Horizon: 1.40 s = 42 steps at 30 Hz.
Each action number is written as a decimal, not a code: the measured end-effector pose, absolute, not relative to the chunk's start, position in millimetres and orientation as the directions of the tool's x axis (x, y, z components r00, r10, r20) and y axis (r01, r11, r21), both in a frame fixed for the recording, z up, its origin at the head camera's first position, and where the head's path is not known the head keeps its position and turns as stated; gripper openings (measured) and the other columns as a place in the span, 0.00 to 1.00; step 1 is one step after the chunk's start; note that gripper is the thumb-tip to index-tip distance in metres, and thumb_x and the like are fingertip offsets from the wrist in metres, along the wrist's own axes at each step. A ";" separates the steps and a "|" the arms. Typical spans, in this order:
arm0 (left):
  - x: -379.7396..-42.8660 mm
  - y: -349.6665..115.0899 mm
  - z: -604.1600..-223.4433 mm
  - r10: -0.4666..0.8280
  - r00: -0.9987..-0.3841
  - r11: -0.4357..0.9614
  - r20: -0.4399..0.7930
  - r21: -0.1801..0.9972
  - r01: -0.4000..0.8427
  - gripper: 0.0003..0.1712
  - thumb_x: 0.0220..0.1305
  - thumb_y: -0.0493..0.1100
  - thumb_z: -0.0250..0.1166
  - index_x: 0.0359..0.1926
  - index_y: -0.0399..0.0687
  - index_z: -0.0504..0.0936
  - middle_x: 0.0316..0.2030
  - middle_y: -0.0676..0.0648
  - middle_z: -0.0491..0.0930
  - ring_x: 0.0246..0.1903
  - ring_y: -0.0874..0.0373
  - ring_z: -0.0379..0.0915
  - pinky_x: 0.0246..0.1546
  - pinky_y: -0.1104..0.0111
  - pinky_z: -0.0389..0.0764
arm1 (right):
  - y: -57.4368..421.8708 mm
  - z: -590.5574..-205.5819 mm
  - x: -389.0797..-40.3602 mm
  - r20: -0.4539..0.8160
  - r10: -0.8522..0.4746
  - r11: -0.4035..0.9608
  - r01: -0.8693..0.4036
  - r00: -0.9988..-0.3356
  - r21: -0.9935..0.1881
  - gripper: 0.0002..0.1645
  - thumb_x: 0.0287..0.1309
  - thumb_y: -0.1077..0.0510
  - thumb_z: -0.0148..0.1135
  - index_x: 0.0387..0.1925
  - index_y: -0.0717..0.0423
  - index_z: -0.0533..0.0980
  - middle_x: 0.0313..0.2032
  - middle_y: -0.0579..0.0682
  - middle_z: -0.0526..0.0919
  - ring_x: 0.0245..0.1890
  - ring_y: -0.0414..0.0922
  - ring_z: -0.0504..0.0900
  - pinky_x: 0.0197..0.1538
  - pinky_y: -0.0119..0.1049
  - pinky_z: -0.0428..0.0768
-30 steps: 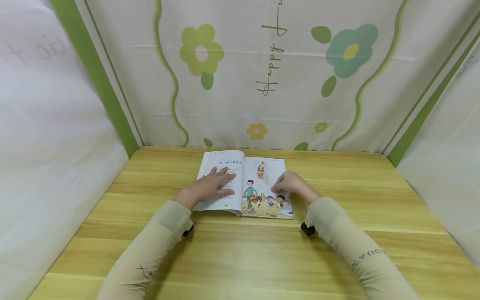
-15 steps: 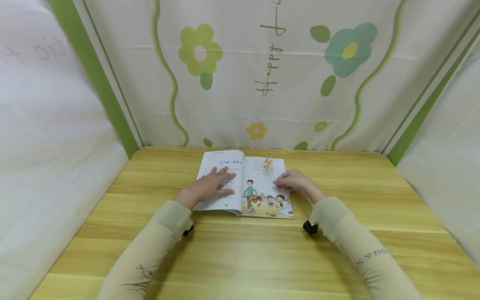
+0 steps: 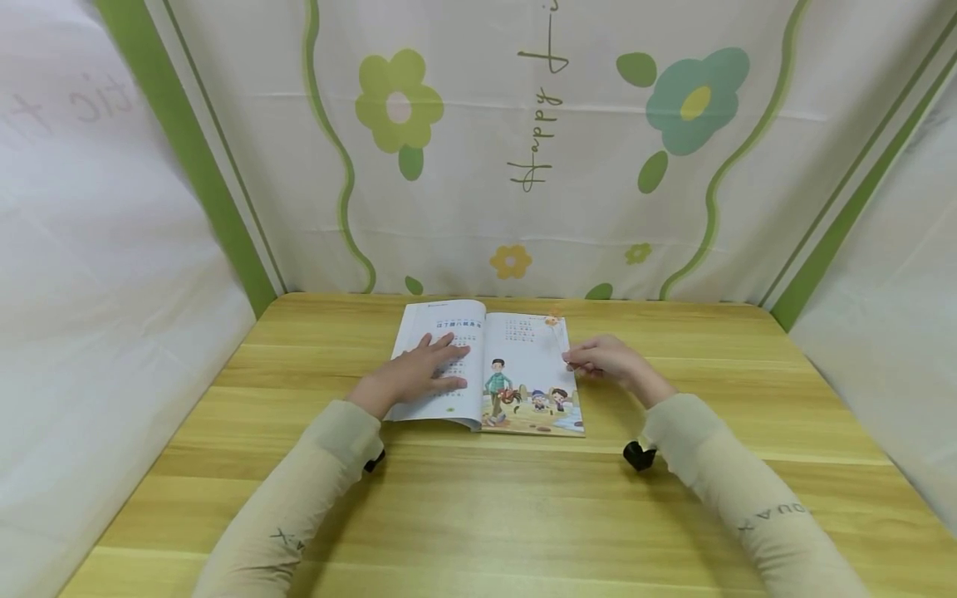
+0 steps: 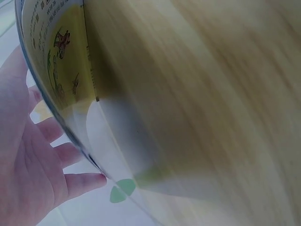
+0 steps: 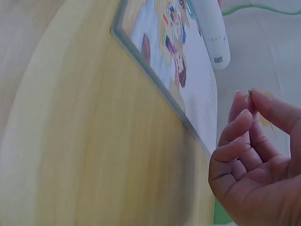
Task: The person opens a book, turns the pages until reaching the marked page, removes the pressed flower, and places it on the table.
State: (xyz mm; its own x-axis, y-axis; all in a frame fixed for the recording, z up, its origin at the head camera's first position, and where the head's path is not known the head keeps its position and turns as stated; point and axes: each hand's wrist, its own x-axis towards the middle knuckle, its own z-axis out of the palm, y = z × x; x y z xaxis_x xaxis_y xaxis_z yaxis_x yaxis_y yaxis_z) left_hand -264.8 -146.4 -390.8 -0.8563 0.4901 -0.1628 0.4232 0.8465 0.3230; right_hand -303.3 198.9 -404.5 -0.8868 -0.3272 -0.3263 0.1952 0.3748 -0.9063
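An open picture book (image 3: 523,365) lies on the table, with printed text on its left page and drawn figures on its right page. My left hand (image 3: 419,372) rests on the left page with its fingers spread; in the left wrist view, the left hand (image 4: 37,174) shows beyond the page's curved edge. At the right page's outer edge, my right hand (image 3: 609,363) pinches the thin end of a small orange ornament on fine strands (image 3: 553,320). In the right wrist view, thumb and forefinger of the right hand (image 5: 258,150) meet on a tiny tip; the other fingers curl.
A wooden table (image 3: 478,515) carries the book near its back edge. Behind it hangs a white curtain (image 3: 463,208) with printed flowers, and pale fabric walls (image 3: 105,274) stand at both sides. A black wrist mount (image 3: 639,455) shows under the right sleeve.
My right hand has moved to the right, drawing the orange ornament across the right page to its top outer corner. My left hand has stayed on the left page.
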 end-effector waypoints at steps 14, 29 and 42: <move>-265.8 -151.1 -392.3 0.497 -0.853 0.840 -0.159 0.332 0.428 0.39 0.61 0.68 0.51 0.71 0.65 0.55 0.72 0.50 0.40 0.68 0.40 0.31 0.60 0.39 0.46 | 246.2 -403.7 -301.9 -0.313 -0.295 0.407 0.178 -0.903 -0.896 0.22 0.63 0.55 0.57 0.43 0.74 0.73 0.27 0.49 0.79 0.22 0.36 0.71 0.27 0.28 0.71; -268.6 -153.7 -395.0 0.501 -0.850 0.839 -0.161 0.329 0.432 0.40 0.61 0.69 0.50 0.71 0.66 0.54 0.72 0.50 0.39 0.69 0.40 0.30 0.62 0.43 0.45 | 276.5 -408.1 -301.7 -0.324 -0.210 0.505 0.181 -0.922 -0.844 0.19 0.62 0.54 0.58 0.36 0.70 0.78 0.20 0.45 0.77 0.19 0.37 0.70 0.25 0.30 0.72; -265.4 -152.7 -392.3 0.507 -0.845 0.831 -0.171 0.355 0.428 0.40 0.61 0.68 0.51 0.71 0.65 0.54 0.72 0.49 0.38 0.69 0.41 0.29 0.62 0.42 0.43 | 295.4 -418.7 -308.3 -0.350 -0.097 0.622 0.218 -0.932 -0.752 0.17 0.58 0.51 0.62 0.24 0.60 0.80 0.17 0.45 0.77 0.17 0.38 0.69 0.22 0.30 0.69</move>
